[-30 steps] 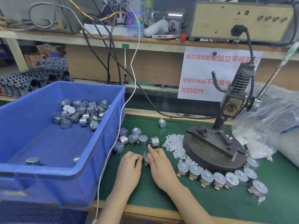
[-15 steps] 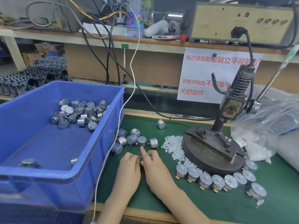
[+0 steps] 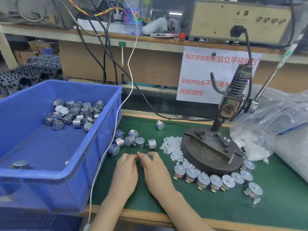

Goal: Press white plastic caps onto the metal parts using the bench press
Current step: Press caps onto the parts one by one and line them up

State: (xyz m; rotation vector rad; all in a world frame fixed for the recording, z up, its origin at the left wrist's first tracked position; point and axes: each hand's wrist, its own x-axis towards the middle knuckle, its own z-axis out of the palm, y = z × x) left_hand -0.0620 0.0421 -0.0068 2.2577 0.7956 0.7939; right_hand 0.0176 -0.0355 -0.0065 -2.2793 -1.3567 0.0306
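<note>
Motor (image 3: 147,157) gripped in curled fingers of right hand (image 3: 157,174), left hand (image 3: 125,172) fingertips closed against it, hold unclear; over green mat (image 3: 216,207), left of bench press (image 3: 208,152). Mostly hidden, axis unreadable.

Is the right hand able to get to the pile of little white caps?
Probably yes. The white caps lie on the mat just beyond the right hand, with nothing between them, though that hand is busy holding a metal part.
</note>
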